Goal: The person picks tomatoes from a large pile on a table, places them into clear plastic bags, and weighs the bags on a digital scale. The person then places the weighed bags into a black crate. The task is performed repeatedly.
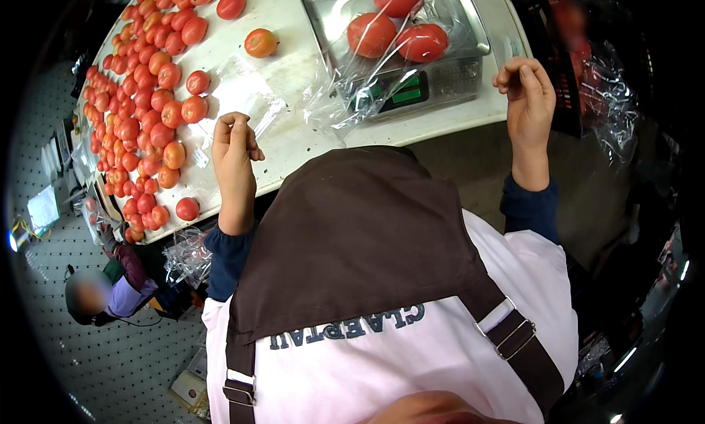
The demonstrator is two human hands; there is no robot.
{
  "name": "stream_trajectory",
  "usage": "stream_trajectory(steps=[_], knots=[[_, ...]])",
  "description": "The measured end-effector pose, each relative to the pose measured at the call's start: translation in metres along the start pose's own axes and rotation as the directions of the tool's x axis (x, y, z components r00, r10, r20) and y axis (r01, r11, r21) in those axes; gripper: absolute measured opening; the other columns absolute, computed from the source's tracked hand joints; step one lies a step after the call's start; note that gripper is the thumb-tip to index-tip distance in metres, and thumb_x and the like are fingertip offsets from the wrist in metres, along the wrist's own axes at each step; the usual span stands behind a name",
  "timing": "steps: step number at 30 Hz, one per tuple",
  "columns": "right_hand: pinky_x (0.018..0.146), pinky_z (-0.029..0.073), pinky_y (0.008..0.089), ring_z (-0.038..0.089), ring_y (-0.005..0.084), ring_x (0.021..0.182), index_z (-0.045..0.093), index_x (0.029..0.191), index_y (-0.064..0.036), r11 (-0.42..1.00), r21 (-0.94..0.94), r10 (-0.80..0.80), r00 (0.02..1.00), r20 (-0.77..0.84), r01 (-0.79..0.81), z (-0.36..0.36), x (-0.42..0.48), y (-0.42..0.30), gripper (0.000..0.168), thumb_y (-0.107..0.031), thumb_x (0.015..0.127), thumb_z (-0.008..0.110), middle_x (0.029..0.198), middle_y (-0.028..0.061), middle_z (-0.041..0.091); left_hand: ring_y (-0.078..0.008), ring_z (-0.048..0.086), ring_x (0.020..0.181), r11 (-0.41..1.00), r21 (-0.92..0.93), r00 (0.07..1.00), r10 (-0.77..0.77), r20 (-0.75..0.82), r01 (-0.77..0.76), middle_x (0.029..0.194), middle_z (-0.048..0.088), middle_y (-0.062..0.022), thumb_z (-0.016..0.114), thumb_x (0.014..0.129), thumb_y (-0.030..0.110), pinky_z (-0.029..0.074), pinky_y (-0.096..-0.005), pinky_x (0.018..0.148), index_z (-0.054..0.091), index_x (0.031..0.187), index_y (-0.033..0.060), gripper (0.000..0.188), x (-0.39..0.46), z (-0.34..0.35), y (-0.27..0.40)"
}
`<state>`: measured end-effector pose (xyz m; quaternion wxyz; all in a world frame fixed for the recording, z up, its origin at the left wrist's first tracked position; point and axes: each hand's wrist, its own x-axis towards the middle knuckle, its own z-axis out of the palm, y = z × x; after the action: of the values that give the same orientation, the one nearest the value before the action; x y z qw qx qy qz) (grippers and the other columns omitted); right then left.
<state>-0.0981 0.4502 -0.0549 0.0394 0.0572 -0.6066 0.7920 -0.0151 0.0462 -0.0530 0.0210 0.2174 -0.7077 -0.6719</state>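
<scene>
Three large red tomatoes [371, 35] lie in a clear plastic bag [352, 101] on the steel pan [467, 16] of a digital weighing scale [454, 82]. The bag's loose end hangs down over the scale's front and partly covers its green-lit display [406, 95]. My right hand [527, 96] is just right of the scale, fingers loosely curled, holding nothing that I can see. Over the table's front edge, my left hand [236, 148] is bent at the fingers and appears empty. Beside it, flat clear plastic bags [242, 96] lie between the scale and a tomato pile.
Many loose tomatoes [129, 129] cover the left part of the white table [292, 93]; a single orange-red tomato [260, 43] lies apart. Black crates [567, 93] and crumpled plastic [611, 110] stand at the right. Another person [124, 289] is at the far left, by the table's end.
</scene>
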Motion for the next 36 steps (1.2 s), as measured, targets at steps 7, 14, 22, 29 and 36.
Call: stream_trajectory(steps=[7, 14, 22, 29, 36], knots=[[0.065, 0.046, 0.0239, 0.058, 0.0118, 0.072, 0.063, 0.093, 0.0, 0.999, 0.03, 0.024, 0.999, -0.027, -0.023, -0.014, -0.015, 0.02, 0.022, -0.017, 0.097, 0.049, 0.08, 0.0061, 0.062, -0.0088, 0.05, 0.077, 0.977, 0.212, 0.994, 0.003, 0.114, -0.028, 0.09, 0.052, -0.0036, 0.059, 0.094, 0.023, 0.046, -0.023, 0.065, 0.049, 0.112, 0.0037, 0.029, 0.005, 0.021, -0.019], [0.065, 0.046, 0.024, 0.058, 0.0116, 0.073, 0.062, 0.094, 0.0, 0.998, 0.07, -0.004, 0.998, -0.068, 0.009, -0.037, -0.028, 0.025, 0.023, -0.017, 0.098, 0.048, 0.08, 0.0054, 0.062, -0.0292, 0.042, 0.125, 0.785, 0.55, 0.933, 0.095, 0.346, -0.284, 0.135, 0.041, -0.0177, 0.075, 0.075, 0.029, 0.042, -0.0418, 0.096, 0.032, 0.141, 0.0032, 0.083, 0.004, 0.056, -0.017], [0.065, 0.045, 0.025, 0.056, 0.0121, 0.072, 0.062, 0.093, 0.0, 0.996, 0.074, 0.057, 0.992, -0.114, -0.049, -0.046, -0.036, 0.024, 0.02, -0.014, 0.097, 0.048, 0.08, 0.0057, 0.061, -0.0327, 0.044, 0.124, 0.846, 0.53, 0.994, 0.003, 0.11, -0.061, 0.133, 0.041, -0.024, 0.072, 0.08, 0.041, 0.041, -0.0401, 0.098, 0.03, 0.14, -0.0048, 0.086, 0.022, 0.066, -0.05], [0.065, 0.044, 0.0252, 0.054, 0.0119, 0.071, 0.061, 0.092, 0.0, 0.988, 0.099, 0.13, 0.985, -0.114, -0.119, -0.047, -0.031, 0.026, 0.019, -0.013, 0.096, 0.049, 0.078, 0.0059, 0.059, -0.0296, 0.056, 0.108, 0.493, -0.328, 0.592, -0.653, 0.473, 0.806, 0.114, 0.058, -0.0198, 0.057, 0.089, 0.057, 0.046, -0.0327, 0.09, 0.046, 0.127, -0.0018, 0.071, 0.014, 0.053, -0.064], [0.064, 0.042, 0.0241, 0.053, 0.0112, 0.07, 0.061, 0.091, -0.001, 0.989, 0.063, 0.139, 0.989, -0.051, -0.135, -0.037, -0.018, 0.023, 0.018, -0.014, 0.096, 0.05, 0.078, 0.0053, 0.059, -0.024, 0.057, 0.109, 0.875, -0.371, 0.901, -0.145, 0.41, 0.31, 0.117, 0.061, -0.0128, 0.05, 0.098, 0.038, 0.045, -0.0388, 0.094, 0.058, 0.104, 0.007, 0.033, 0.048, 0.078, -0.02]])
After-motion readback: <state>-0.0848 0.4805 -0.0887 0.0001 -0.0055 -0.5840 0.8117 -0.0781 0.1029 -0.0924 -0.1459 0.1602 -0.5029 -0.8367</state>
